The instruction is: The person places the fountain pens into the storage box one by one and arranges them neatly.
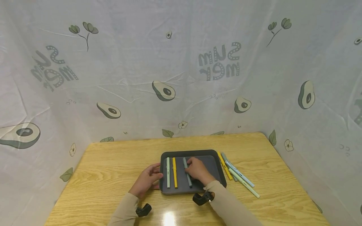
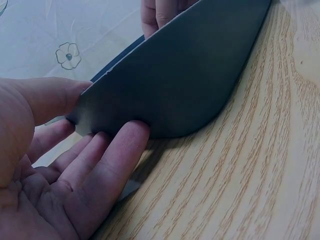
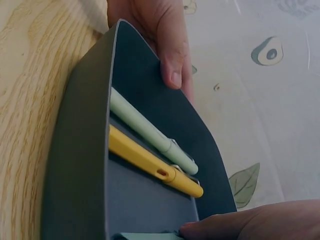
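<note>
A dark grey tray (image 1: pixel 181 191) lies on the wooden table. Inside it, a light green pen (image 1: pixel 168 175) and a yellow pen (image 1: pixel 175 175) lie side by side at the left, clips toward the far end. My left hand (image 1: pixel 147 179) grips the tray's left edge, thumb at the rim and fingertips against the outer wall, as the left wrist view shows. Over the tray's middle, my right hand (image 1: pixel 198 170) holds a grey-green pen (image 1: pixel 189 181) between thumb and fingers. Only a strip of that pen (image 3: pixel 150 236) shows in the right wrist view.
Right of the tray lies a loose pile of pens: a yellow one (image 1: pixel 226 168), a light blue one (image 1: pixel 243 176), a light green one (image 1: pixel 246 184) and a partly covered grey-green one (image 1: pixel 223 156). A printed curtain (image 1: pixel 181 62) hangs behind the table (image 1: pixel 118 157).
</note>
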Demonstrator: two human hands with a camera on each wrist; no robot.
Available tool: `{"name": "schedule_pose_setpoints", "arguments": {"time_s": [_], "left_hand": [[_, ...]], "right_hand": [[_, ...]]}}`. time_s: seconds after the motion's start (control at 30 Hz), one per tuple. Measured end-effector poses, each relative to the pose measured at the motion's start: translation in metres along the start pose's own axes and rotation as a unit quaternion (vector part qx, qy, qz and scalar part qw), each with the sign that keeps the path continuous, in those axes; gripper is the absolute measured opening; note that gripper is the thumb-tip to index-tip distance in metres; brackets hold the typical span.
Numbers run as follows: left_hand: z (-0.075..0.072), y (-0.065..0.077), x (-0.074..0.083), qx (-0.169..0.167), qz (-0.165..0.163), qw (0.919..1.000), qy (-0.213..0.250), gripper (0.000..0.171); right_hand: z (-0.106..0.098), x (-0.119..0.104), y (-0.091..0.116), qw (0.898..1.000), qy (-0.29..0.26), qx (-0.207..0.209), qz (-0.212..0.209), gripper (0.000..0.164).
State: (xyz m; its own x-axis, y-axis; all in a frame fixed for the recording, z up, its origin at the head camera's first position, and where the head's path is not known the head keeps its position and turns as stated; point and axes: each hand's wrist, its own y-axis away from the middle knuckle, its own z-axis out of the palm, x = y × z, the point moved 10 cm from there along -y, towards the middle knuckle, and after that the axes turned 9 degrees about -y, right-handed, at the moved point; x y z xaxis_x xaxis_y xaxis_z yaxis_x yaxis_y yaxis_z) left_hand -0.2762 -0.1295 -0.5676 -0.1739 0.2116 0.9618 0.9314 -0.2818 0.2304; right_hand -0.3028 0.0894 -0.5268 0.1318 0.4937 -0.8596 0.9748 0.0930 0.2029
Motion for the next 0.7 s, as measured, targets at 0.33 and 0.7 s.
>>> {"name": "schedule_pose_setpoints", "arguments": {"time_s": [0.33, 0.7], "left_hand": [[0.001, 0.001, 0.001, 0.0, 0.0, 1.0, -0.001, 0.061], [0.001, 0.001, 0.001, 0.002, 0.001, 1.0, -0.003, 0.061]], "right_hand": [[0.014, 0.0, -0.004, 0.999, -0.031, -0.001, 0.012, 0.038], [0.019, -0.001, -0.004, 0.999, -0.049, 0.004, 0.009, 0.042]]}}
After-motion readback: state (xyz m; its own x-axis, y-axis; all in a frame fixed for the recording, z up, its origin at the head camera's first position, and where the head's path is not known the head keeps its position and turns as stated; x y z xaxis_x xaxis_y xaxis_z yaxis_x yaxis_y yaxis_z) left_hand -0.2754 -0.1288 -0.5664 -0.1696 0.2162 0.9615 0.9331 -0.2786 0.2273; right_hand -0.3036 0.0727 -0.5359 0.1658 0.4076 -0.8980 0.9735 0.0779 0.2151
